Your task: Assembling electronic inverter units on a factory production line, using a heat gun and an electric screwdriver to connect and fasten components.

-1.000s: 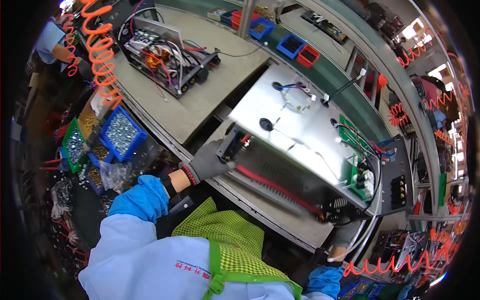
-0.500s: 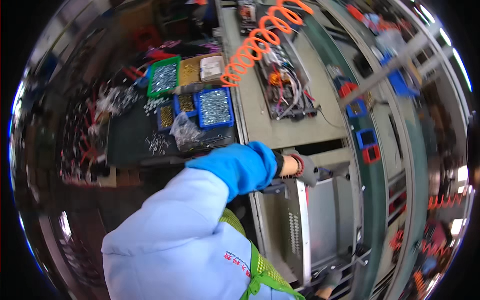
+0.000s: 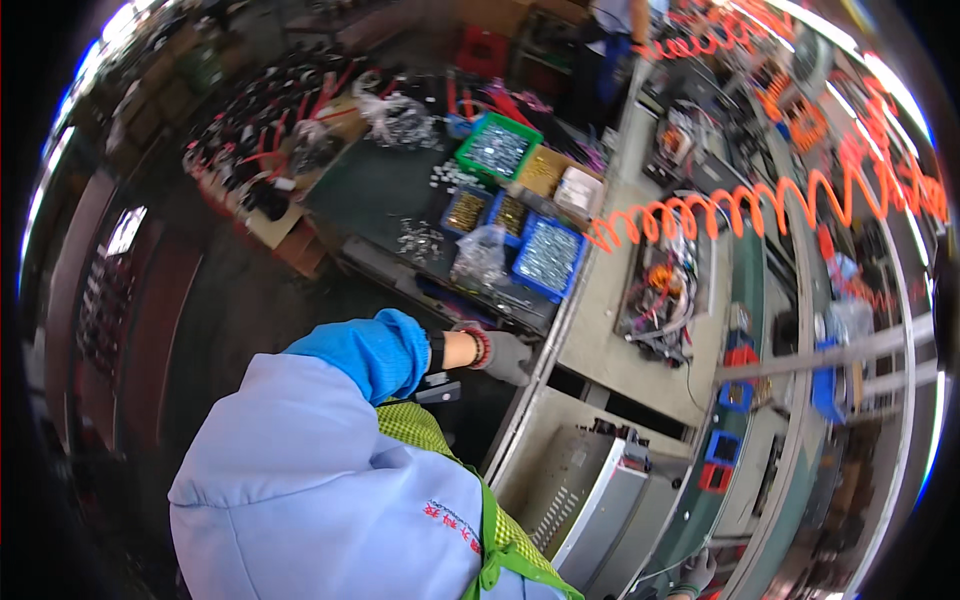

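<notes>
The left hand (image 3: pixel 503 357), in a grey glove with a red-trimmed cuff, reaches out from a blue sleeve (image 3: pixel 365 350) and rests at the edge of the tabletop (image 3: pixel 600 300). Its fingers curl loosely downward; whether they grip anything cannot be told, as the palm side is hidden. Just beyond the hand lies a blue bin of silvery screws (image 3: pixel 548 256), with a clear plastic bag of small parts (image 3: pixel 480 255) touching the bin's near side. Farther out stand two smaller blue bins of brass-coloured parts (image 3: pixel 487 213), a green bin of screws (image 3: pixel 498 148) and an open cardboard box (image 3: pixel 578 190). To the right of the hand an orange coiled hose (image 3: pixel 740 205) hangs across the tabletop above an opened unit full of wiring (image 3: pixel 660 295). Below the hand sits a grey metal chassis (image 3: pixel 590 490). The right hand (image 3: pixel 695 572) shows only partly at the lower edge, also gloved, near the chassis; its grasp cannot be made out.
</notes>
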The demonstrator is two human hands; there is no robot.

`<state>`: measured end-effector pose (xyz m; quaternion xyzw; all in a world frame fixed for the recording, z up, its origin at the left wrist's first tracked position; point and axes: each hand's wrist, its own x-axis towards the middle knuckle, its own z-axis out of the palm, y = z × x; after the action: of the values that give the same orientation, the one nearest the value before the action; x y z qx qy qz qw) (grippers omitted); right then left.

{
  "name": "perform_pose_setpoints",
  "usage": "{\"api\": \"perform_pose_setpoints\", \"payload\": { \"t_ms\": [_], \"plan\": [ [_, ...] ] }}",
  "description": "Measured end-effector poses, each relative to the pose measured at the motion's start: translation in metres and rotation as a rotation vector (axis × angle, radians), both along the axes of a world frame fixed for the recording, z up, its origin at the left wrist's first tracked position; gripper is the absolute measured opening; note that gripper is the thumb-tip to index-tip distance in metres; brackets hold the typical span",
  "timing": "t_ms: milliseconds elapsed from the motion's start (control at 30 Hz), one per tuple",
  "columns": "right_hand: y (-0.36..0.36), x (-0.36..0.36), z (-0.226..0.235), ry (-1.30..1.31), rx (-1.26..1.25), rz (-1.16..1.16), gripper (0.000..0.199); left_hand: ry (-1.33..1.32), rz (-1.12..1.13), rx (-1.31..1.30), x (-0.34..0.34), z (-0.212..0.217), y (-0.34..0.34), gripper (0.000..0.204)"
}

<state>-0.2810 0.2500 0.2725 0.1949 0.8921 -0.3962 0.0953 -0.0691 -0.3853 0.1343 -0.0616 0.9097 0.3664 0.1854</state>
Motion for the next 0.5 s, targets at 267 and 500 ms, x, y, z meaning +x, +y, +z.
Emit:
{"api": "perform_pose_setpoints", "payload": {
  "t_ms": [267, 500],
  "plan": [
    [-0.187, -0.116, -0.034, 0.433, 0.038, 0.716, 0.043, -0.213, 0.410, -0.234, 0.229, -0.103, -0.157, 0.059],
    [-0.610, 0.105, 0.011, 0.430, 0.059, 1.184, 0.044, -0.397, 0.828, -0.129, 0.447, -0.067, -0.373, 0.061]
  ]
}}
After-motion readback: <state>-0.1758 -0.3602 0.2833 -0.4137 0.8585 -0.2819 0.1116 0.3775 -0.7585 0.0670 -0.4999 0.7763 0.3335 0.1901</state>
